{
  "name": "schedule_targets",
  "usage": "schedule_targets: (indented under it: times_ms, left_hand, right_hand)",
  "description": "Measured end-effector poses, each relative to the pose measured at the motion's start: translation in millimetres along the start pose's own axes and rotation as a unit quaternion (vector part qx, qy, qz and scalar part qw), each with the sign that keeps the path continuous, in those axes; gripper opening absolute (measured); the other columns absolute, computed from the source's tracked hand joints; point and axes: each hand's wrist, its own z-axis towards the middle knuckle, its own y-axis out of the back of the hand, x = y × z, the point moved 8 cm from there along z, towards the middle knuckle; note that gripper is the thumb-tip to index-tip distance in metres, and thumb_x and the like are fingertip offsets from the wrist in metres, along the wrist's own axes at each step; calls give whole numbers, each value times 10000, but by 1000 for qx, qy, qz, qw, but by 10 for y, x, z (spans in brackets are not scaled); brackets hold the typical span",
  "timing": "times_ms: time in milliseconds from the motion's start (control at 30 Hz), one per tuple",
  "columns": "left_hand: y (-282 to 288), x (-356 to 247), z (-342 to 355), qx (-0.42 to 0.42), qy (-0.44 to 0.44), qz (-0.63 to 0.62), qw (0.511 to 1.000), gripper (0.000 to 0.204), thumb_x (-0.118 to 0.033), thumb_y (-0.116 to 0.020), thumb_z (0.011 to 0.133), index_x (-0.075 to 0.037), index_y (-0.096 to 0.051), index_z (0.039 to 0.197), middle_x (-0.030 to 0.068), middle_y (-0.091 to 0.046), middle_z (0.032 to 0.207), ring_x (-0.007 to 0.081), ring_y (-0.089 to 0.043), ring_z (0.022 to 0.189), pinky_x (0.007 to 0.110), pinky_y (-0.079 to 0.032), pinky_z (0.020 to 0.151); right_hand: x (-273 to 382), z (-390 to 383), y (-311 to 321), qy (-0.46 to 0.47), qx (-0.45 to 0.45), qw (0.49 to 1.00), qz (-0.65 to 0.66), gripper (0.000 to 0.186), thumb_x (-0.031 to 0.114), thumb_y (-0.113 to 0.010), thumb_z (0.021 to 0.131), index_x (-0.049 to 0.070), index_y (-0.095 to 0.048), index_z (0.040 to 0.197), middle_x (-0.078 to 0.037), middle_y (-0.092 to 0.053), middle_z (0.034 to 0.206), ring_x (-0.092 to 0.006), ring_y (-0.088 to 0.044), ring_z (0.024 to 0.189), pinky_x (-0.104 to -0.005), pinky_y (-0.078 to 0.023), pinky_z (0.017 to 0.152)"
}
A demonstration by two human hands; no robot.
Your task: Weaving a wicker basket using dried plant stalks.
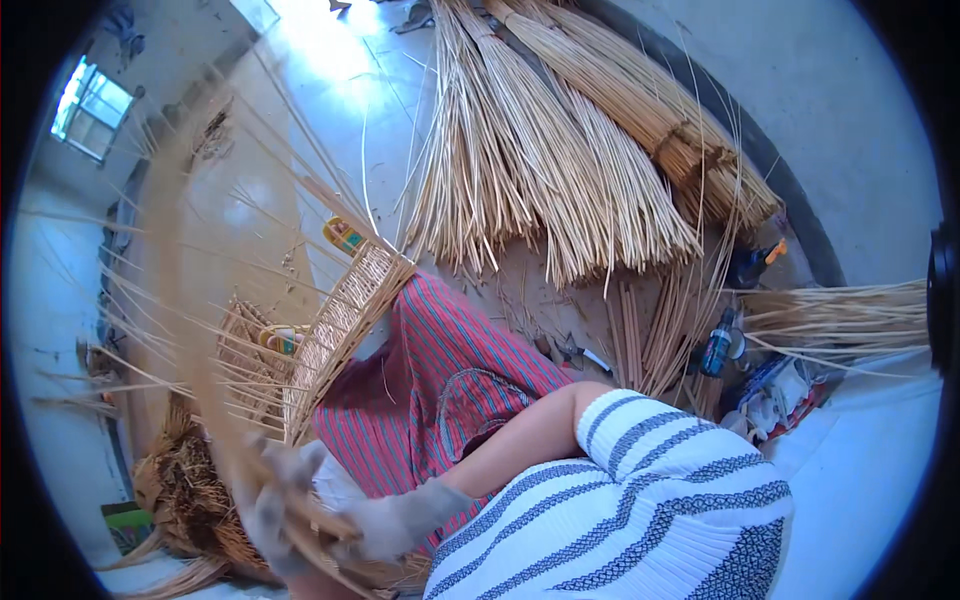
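Observation:
Both my hands are in pale grey gloves and close together at the lower left. My left hand is wrapped round a bundle of long cane strands, which runs up and to the left as a blur. My right hand closes on the lower part of the same strands. Just beyond them stands a half-woven wicker basket, its loose stakes fanning out to the left. A red and blue striped cloth covers my lap beside it.
Large bundles of cane lie on the floor at the far side. Further cane sticks out at the right, near a small blue bottle and a knife-like tool. A dark brown fibrous heap sits left of my hands.

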Motion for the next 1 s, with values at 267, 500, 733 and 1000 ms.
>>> schedule_targets:
  times_ms: [267,500,733,1000]
  left_hand:
    - [-297,-902,-293,34,-206,-180,961,343,-243,-628,1008,-123,-509,1306,27,-479,806,163,-532,673,371,-614,693]
    - [-697,-204,584,-87,-271,2,959,344,-98,-625,994,-140,-424,1270,-23,-419,763,73,-362,440,213,-320,385]
    - [-21,1353,1097,-60,92,-250,962,576,-201,-809,838,-129,-488,1311,10,-605,1107,121,-587,785,256,-508,656]
    - [-1161,2590,1086,52,317,62,945,340,5,-643,963,-39,-565,1292,14,-629,1064,53,-556,832,213,-485,710]
  right_hand:
    - [927,173,260,178,58,954,-234,285,295,-620,901,58,-619,1059,-217,-704,956,-412,-678,906,-491,-539,774]
    - [701,-548,2117,126,-214,925,-288,646,378,-836,748,67,-614,1270,-150,-649,1208,-314,-646,1109,-395,-533,940]
    - [-846,-2753,5355,-120,-732,519,-426,439,209,-668,863,-1,-613,1245,-243,-649,1197,-373,-617,1127,-432,-480,1013]
    - [-1803,-3171,6938,-376,-703,526,-296,474,364,-662,861,67,-678,1230,-230,-699,1168,-402,-656,1122,-467,-517,977]
